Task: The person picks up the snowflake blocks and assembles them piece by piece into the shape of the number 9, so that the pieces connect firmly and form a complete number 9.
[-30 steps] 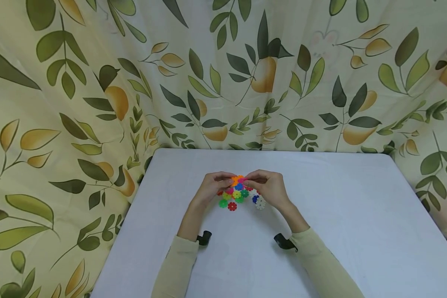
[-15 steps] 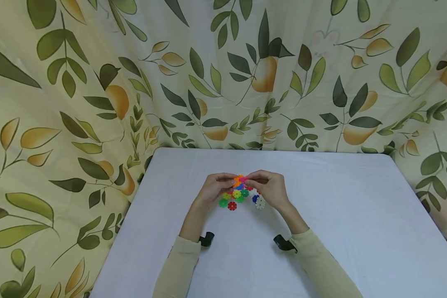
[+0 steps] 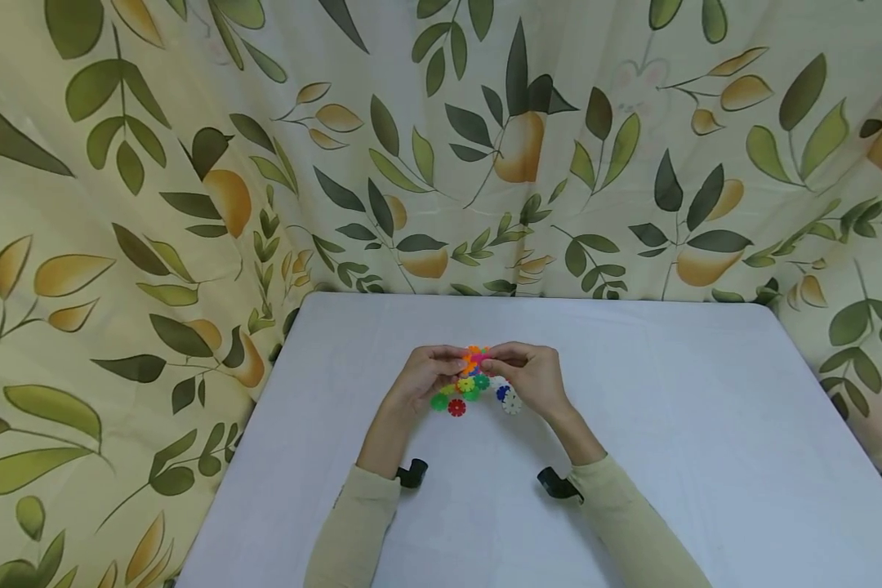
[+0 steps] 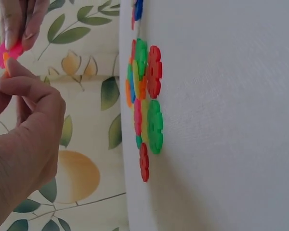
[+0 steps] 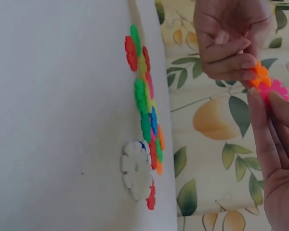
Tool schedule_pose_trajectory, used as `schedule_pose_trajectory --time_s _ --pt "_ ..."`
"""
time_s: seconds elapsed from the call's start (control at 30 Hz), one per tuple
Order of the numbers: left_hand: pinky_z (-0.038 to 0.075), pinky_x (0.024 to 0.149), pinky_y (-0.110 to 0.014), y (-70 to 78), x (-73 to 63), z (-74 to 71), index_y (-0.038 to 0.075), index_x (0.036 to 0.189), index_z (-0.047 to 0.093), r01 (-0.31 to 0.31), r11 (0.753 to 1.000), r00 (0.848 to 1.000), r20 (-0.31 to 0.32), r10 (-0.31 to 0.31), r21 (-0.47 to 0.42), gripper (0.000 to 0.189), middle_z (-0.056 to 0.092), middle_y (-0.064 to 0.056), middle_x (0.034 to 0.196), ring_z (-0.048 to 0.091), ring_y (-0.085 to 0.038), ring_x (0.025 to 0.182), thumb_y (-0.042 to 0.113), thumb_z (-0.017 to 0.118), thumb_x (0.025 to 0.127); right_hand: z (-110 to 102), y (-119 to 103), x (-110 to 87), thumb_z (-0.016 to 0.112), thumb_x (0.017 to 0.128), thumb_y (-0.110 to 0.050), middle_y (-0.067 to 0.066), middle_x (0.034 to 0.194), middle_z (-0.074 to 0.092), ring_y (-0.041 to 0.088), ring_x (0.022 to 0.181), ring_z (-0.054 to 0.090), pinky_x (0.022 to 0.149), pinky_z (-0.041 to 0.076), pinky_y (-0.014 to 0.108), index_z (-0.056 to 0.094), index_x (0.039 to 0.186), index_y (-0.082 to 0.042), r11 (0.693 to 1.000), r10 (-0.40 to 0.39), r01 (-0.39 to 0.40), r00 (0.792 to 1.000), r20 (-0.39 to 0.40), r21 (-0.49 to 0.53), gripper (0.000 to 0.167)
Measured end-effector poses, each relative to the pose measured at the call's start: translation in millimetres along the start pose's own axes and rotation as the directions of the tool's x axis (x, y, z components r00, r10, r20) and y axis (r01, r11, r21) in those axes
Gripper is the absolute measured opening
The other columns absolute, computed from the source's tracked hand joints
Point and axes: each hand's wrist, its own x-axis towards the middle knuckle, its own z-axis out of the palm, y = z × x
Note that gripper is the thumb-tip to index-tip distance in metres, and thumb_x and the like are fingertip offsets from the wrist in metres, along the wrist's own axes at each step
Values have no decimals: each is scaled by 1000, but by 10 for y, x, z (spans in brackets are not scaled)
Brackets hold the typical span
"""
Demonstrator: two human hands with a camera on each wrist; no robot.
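Observation:
My left hand (image 3: 420, 380) pinches an orange snowflake-shaped plastic disc (image 5: 261, 77) between thumb and fingers. Facing it, my right hand (image 3: 540, 380) pinches a pink disc (image 5: 279, 89) of the same notched kind. The two discs meet edge to edge at an angle in the right wrist view, raised above the table. Just below the hands in the head view lies a loose pile of several discs, among them a red one (image 3: 456, 407), a green one (image 3: 439, 401) and a white one (image 3: 511, 403). The hands hide part of the pile.
A white-covered table (image 3: 676, 392) carries the pile near its far middle. Behind it hangs a leaf-and-fruit patterned curtain (image 3: 426, 229). Black camera mounts stick out inward from both wrists, one by the left sleeve (image 3: 360, 523), one by the right sleeve (image 3: 632, 514).
My left hand has shifted slightly right, and the hands are closer together. The orange and pink discs stay pinched throughout, while the pile lies as before.

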Motion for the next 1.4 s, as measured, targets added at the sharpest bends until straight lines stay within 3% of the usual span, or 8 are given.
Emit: schedule_pose_trajectory --time_s 0.1,0.3,0.47,0.7,0.87,1.07,1.2,1.4 --pt "54 69 -21 4 -3 1 -9 115 70 -17 1000 1000 -4 17 26 20 67 -7 92 59 -17 72 -1 67 96 21 27 -10 85 87 -7 14 92 79 32 79 78 72 63 39 81 96 -3 1000 8 -8 1000 -4 23 11" --pt "54 80 -26 14 9 -14 -10 126 65 -71 991 996 67 64 114 26 62 -8 106 58 -21 84 0 59 102 30 47 -14 86 86 -11 10 97 79 20 84 77 74 62 29 82 98 -6 999 30 -29 1000 9 -28 13" --pt "55 87 -29 14 36 -52 -7 126 63 -41 992 997 67 33 119 25 61 -10 115 60 -27 94 3 56 104 -47 28 3 85 87 -8 12 101 79 25 87 78 73 61 25 82 103 -5 992 44 -39 998 39 -119 17" --pt "56 94 -37 23 71 -133 -1 123 63 17 996 1000 -8 -16 85 22 63 -10 112 61 -34 96 7 59 103 -234 60 38 84 89 -11 1 92 78 21 86 72 73 57 29 81 104 -6 907 141 -74 981 134 -415 15" --pt "55 99 -40 2 87 -151 0 122 62 53 997 998 -36 -52 49 20 63 -10 108 63 -29 91 7 58 103 -340 109 28 88 85 -14 0 94 76 20 87 65 76 54 36 82 101 -7 848 264 -103 933 246 -520 19" --pt "59 89 -32 -10 93 -147 -1 123 61 55 998 997 -47 -55 8 20 63 -12 112 66 -30 94 7 58 105 -368 184 12 95 76 -16 -2 89 72 19 84 61 77 53 37 80 92 -13 789 317 -59 892 322 -612 23" --pt "59 87 -29 -17 95 -147 -1 127 62 49 999 998 -42 -49 8 25 64 -14 118 66 -32 99 10 58 105 -356 210 -5 95 76 -14 -3 84 70 18 81 60 77 53 37 77 89 -15 771 317 -33 886 339 -635 22" --pt "58 92 -30 -21 93 -155 0 132 63 32 999 999 -44 -30 43 30 66 -13 121 65 -41 113 16 58 107 -353 230 -4 94 76 -9 -3 82 69 17 78 61 76 54 36 77 86 -13 795 288 -23 894 344 -606 21"
